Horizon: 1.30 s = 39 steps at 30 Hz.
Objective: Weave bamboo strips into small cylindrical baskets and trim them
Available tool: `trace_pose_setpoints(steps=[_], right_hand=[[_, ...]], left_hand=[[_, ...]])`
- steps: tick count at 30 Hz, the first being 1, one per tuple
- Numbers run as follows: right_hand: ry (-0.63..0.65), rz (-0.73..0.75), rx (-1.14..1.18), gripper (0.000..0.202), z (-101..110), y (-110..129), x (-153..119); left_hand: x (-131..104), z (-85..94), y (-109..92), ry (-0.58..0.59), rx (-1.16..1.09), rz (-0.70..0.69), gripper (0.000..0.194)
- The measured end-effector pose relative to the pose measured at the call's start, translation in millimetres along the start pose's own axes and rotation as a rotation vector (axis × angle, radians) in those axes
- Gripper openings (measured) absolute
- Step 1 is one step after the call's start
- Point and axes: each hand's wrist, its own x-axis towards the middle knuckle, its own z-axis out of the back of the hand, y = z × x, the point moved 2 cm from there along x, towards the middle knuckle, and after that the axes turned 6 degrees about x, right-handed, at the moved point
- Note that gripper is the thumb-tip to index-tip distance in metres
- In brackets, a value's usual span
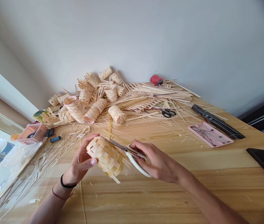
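Observation:
My left hand is closed round the near-left end of a small woven basket made of pale flat strips. The basket is tilted, and loose strip ends stick out at its lower right. In my right hand is a pair of white-handled scissors, with fingers through the handle loops. The scissor blades point left and lie against the basket's upper side, close to a protruding strip. Whether the blades grip that strip I cannot tell.
Behind lie several woven baskets and a heap of flat strips. Black scissors, a pink tray of metal pieces, a long black tool and a red spool are farther right. A pink box stands left.

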Motion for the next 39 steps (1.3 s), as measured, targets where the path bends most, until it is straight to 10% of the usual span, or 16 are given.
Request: trace_pose_setpoints(steps=[39], right_hand=[[-0.103,0.066,-0.067,0.018,-2.8,-12.3,1.5]], left_hand=[[2.0,-6.0,-1.0,-0.065,0.35,-0.135,0.067]])
